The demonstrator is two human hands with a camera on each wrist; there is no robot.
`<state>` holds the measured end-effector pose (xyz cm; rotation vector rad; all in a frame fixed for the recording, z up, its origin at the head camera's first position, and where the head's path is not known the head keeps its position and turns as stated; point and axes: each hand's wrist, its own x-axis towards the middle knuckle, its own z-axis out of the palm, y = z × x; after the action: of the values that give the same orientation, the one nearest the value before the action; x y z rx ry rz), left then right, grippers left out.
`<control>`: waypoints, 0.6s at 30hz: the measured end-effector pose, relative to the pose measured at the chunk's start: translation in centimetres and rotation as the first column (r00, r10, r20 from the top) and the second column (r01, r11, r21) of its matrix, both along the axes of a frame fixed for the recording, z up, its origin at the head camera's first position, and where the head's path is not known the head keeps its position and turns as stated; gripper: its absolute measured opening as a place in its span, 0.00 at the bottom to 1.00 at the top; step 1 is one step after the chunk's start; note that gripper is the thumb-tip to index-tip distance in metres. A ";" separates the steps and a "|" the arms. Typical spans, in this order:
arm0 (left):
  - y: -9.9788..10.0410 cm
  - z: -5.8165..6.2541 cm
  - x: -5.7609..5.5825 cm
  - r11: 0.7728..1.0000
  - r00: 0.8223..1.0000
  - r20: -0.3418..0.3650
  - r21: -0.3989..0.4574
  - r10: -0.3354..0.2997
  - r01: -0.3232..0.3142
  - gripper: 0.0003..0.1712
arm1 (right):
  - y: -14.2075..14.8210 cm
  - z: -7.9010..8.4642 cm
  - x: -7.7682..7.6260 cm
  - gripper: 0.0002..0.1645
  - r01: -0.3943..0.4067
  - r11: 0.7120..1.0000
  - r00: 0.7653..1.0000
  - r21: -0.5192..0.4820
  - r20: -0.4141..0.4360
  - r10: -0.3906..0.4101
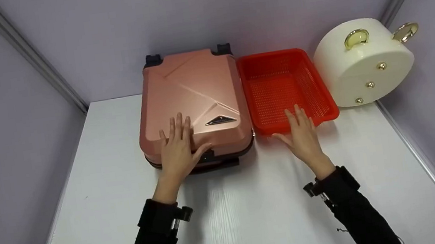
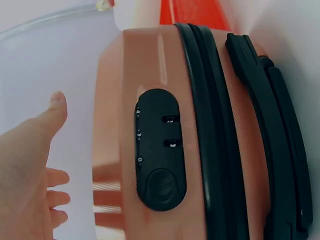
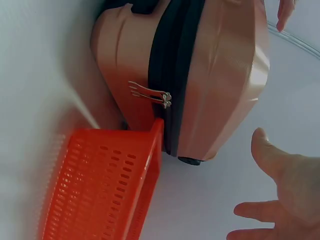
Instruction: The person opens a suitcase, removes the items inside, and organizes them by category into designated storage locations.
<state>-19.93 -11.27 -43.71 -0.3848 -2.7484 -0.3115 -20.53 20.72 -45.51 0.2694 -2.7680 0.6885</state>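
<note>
On the white worktop (image 1: 96, 188), near its back edge and somewhat left of the middle, lies a pink suitcase (image 1: 191, 83), closed, so its content cannot be seen. The black wheels (image 1: 154, 59) point to the back edge, and the combination lock (image 2: 161, 150) is on the side facing the front edge. At its right side, next to the metal zipper pulls (image 3: 150, 94), stands an open red basket (image 1: 273, 98), whose perforated floor is visible. Toward the back right corner is a round white case (image 1: 346, 75) with golden handles; what it contains I cannot tell. The left hand (image 1: 178, 150) hovers over the suitcase's front part, fingers extended, thumb spread, gripping nothing. The right hand (image 1: 303, 138), equally spread and without any hold, is above the front rim of the basket.
</note>
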 end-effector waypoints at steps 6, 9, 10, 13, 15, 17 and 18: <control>0.3 -0.8 -0.7 0.997 0.994 -0.079 0.029 -0.072 0.075 0.53 | -1.9 -2.3 0.1 0.34 -0.041 0.992 0.985 -0.121 -0.174 0.019; 0.5 -1.3 -1.1 0.994 0.988 -0.118 0.041 -0.098 0.103 0.54 | -2.9 -3.3 -0.1 0.29 -0.053 0.985 0.982 -0.164 -0.190 0.021; 0.5 -1.4 -1.2 0.993 0.986 -0.127 0.048 -0.103 0.110 0.54 | -3.2 -3.6 -0.1 0.27 -0.053 0.982 0.983 -0.180 -0.182 0.020; 0.5 -1.8 -1.4 0.990 0.982 -0.152 0.068 -0.116 0.127 0.55 | -3.9 -4.5 -0.4 0.24 -0.043 0.970 0.989 -0.241 -0.148 0.007; 0.6 -2.0 -1.5 0.989 0.981 -0.154 0.075 -0.118 0.130 0.55 | -4.3 -5.1 -0.7 0.22 -0.035 0.959 0.991 -0.280 -0.131 -0.002; 0.6 -2.3 -1.6 0.988 0.981 -0.153 0.076 -0.119 0.132 0.55 | -4.8 -5.7 -1.1 0.20 -0.033 0.951 0.992 -0.309 -0.127 -0.007; 0.6 -2.4 -1.6 0.988 0.982 -0.148 0.077 -0.119 0.132 0.55 | -5.0 -6.0 -1.2 0.19 -0.032 0.947 0.992 -0.320 -0.125 -0.009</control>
<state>-21.51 -10.64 -46.08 -0.5375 -2.5663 -0.4175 -21.77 15.72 -51.49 0.2494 -2.4871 1.0709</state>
